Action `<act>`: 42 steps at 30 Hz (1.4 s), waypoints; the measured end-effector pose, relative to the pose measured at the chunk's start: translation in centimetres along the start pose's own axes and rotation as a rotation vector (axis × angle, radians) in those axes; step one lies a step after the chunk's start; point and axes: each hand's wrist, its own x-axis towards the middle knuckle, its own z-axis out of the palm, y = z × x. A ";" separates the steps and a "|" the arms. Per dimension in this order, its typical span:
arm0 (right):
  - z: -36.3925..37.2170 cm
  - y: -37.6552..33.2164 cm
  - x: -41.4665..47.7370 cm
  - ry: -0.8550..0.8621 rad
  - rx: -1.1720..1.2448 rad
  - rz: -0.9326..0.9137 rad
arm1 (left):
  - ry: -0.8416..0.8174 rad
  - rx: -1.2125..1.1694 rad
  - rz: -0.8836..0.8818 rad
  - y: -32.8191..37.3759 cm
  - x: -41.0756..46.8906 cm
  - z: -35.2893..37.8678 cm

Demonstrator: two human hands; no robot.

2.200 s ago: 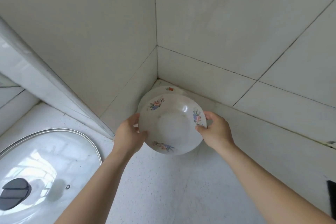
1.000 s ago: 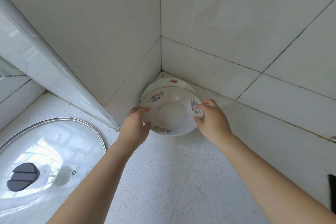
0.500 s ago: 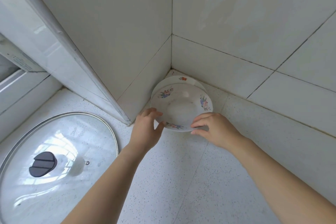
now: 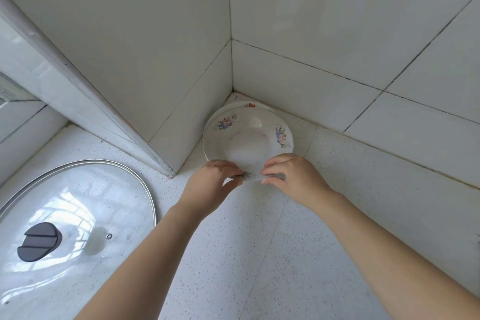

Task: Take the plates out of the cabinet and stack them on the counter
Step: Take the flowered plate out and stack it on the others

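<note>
The top plate (image 4: 246, 138) sits in the far corner of the table (image 4: 233, 254). It is nested on a lower plate (image 4: 250, 105), of which only a strip of back rim shows, and both are close against the tiled wall (image 4: 298, 91). The left hand (image 4: 211, 184) and the right hand (image 4: 294, 179) meet side by side at the near rim. Each has its fingers laid over the edge and its thumb tucked beneath, so both appear to pinch the top plate rather than merely rest on it. The plate looks like glazed china with a flower pattern: stiff, smooth and likely slippery, and probably fairly heavy for its size. It could chip or crack if it knocks the plate below or the wall. The rim is the sensible place to hold, thumb under and fingers over. Held at opposite sides it would balance better than at one edge, where its weight levers against the fingers. Glaze slides easily on glaze, so the stack may shift if nudged sideways. A glass lid (image 4: 72, 215) lies flat on the table well to the left of the plates.
</note>
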 end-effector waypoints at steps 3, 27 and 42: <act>0.7 0.6 0.4 0.004 -0.014 -0.004 | 0.005 0.039 0.001 -0.4 0.4 0.4; -1.3 -1.7 0.3 -0.109 -0.123 0.096 | 0.000 0.121 -0.061 0.6 0.3 -0.2; -3.8 -9.8 -17.7 0.242 0.018 0.357 | 0.005 0.005 0.019 11.3 -8.6 -4.0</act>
